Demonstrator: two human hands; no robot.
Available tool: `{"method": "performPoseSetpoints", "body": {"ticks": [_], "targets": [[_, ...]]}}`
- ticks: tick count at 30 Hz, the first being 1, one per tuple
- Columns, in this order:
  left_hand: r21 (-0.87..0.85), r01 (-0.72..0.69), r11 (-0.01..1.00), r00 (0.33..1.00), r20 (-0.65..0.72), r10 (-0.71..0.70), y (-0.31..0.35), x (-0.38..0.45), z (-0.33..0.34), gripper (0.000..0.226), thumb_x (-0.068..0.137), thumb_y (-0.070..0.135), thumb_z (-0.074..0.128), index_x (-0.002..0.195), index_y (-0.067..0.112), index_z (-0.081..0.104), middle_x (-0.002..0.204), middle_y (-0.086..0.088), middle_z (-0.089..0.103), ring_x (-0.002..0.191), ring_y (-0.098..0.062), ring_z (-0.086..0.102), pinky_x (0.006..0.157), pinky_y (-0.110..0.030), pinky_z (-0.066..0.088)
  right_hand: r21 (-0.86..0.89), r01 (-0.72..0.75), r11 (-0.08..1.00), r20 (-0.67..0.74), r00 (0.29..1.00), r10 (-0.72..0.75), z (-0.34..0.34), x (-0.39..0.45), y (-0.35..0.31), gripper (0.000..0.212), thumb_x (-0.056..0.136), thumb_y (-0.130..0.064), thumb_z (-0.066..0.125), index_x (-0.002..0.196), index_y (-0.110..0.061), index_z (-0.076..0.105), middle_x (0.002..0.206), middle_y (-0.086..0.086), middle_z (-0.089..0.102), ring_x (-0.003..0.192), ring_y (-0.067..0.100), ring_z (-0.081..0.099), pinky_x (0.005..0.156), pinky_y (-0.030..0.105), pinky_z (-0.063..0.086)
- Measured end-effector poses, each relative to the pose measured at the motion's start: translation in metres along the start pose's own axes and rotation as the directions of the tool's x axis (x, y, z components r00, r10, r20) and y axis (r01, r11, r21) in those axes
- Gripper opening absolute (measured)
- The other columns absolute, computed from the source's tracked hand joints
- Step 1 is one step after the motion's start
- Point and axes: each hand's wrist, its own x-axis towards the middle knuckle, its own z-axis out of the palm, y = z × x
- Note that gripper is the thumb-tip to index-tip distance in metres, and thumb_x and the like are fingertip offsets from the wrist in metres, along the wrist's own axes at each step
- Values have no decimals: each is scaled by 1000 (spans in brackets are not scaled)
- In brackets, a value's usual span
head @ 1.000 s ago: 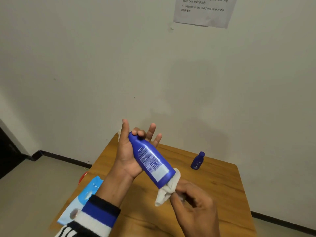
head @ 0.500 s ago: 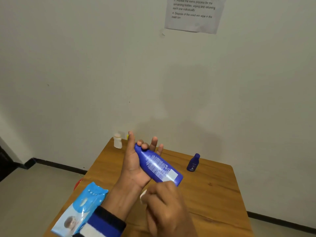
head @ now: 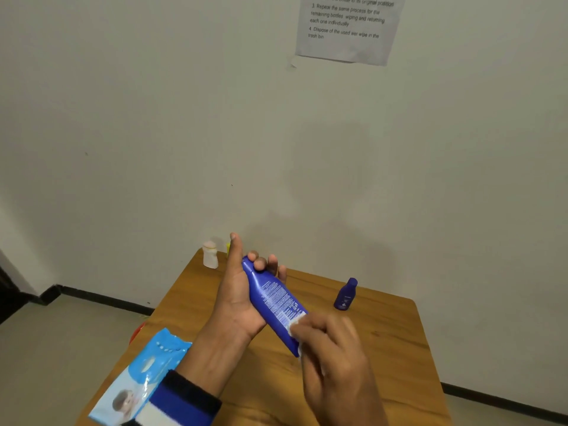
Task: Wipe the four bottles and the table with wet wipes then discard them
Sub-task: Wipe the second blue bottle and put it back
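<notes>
- The right hand (head: 333, 361) is nearest, low in the view, its fingers curled and pinching a white wipe (head: 295, 325) against the lower end of the big bottle (head: 274, 299); only a crumpled patch of the wipe shows past the fingers.
- The left hand (head: 239, 290) grips the big bottle from below, fingertips hooked over its top end and thumb pointing straight up. The bottle is smooth, glossy blue plastic with fine white print, held tilted above the counter (head: 393, 342), top end far and left, bottom end near and right.
- A striped cuff (head: 181, 401), knitted in blue, black and white, covers the left wrist.
- The wipe pack (head: 140, 382) lies at the near left corner, a soft, shiny, light-blue pouch that appears to overhang the counter's left edge.
- The counter is bare wood with a visible grain, and a broad open stretch lies to the right of the hands, out to the right edge.
- A small dark blue bottle (head: 345, 294) stands upright near the far edge, well apart from the hands.
- A small white bottle (head: 210, 255) with a rounded cap stands at the far left corner beside the wall, with something yellow (head: 228, 249) just behind it, mostly hidden by the thumb.
- A red thing (head: 137, 332) peeks out below the counter's left edge; it is too hidden to tell what it is.
- A printed sheet (head: 347, 26) hangs on the plain wall.
</notes>
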Motion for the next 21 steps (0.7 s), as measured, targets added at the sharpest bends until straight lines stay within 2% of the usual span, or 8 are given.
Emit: {"method": "performPoseSetpoints", "body": {"ticks": [2,4,7,10,13,16,18,21], "targets": [[-46,-4,999,999,-33,3,2,1,-1,50,82,62,65,60,22,46,49,9,45,56,-7,57,66,-27,49,-4,68,998,-51,996,-68,5,-14,-11,12,92,-10,63,94,-11,74,102,2,67,90,17,58,74,21,49],[-93,5,996,999,-53,-10,3,1,-3,50,82,60,67,59,21,46,51,8,44,54,-7,54,64,-26,49,-14,85,996,-56,995,-85,7,-22,-22,18,80,1,72,89,-15,75,101,-4,67,88,14,59,74,20,48],[-84,50,995,998,-28,-53,1,1,-3,50,79,62,68,59,21,48,51,9,44,53,-8,51,63,-25,48,33,70,997,-101,993,-67,-7,-16,-27,16,83,-6,73,89,-20,76,102,-8,67,89,14,61,75,18,48],[-40,76,996,997,15,-76,-1,2,-2,48,81,61,67,59,21,49,52,8,44,54,-10,51,63,-27,47,-18,65,998,-194,979,-67,-29,10,-11,15,87,-11,64,91,-8,78,103,6,67,90,20,63,76,24,51],[73,165,984,975,139,-173,-6,-3,-2,41,87,46,63,59,20,48,57,3,53,65,-15,63,68,-32,52,-3,-5,1000,-163,987,4,-27,27,2,15,87,-5,67,99,-3,75,110,9,63,99,19,63,79,26,53],[210,243,947,920,261,-294,-12,-9,4,40,92,39,56,61,17,47,73,-7,66,87,-25,72,83,-40,54,22,-44,999,-74,996,46,-10,30,-1,21,95,-22,60,106,-9,72,109,2,59,100,8,57,78,17,50],[231,203,951,932,253,-260,-9,-7,9,42,92,42,55,60,16,47,77,-8,68,92,-26,73,86,-44,53,-31,-48,998,-36,998,47,-3,26,-4,32,99,-41,48,110,-18,67,106,-6,57,97,4,53,74,8,46],[163,117,980,970,193,-148,4,1,9,44,90,47,56,58,17,48,76,-5,67,92,-25,73,90,-51,51,-93,27,995,94,995,-18,3,10,-5,34,99,-53,38,112,-29,58,109,-13,54,107,5,48,74,6,48]]}}
